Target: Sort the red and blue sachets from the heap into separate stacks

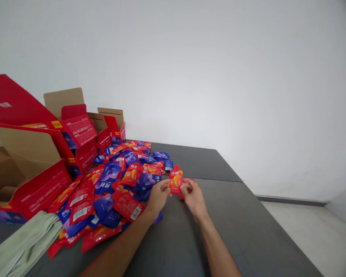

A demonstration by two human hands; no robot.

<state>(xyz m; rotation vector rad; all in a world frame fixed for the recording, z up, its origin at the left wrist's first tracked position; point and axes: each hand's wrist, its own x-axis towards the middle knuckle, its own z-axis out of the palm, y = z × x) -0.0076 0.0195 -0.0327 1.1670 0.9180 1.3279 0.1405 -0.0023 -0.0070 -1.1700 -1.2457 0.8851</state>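
Note:
A red snack packet (175, 182) with orange fruit printed on it is held upright between my two hands. My left hand (159, 195) pinches its left edge, and my right hand (192, 195) grips the right edge. Partly hidden behind my right hand is another red packet (181, 197); whether my fingers touch it I cannot tell. Left of my hands spreads a large pile of red and blue-purple packets, among them a blue one (108, 176) and a red one with a barcode (128, 205).
Several open red cardboard boxes (43, 188) stand along the left, flaps raised. A pale green cloth (27, 244) lies at the lower left. The dark table (219, 215) has its right edge beyond my right arm, with floor below. A white wall (190, 77) rises behind.

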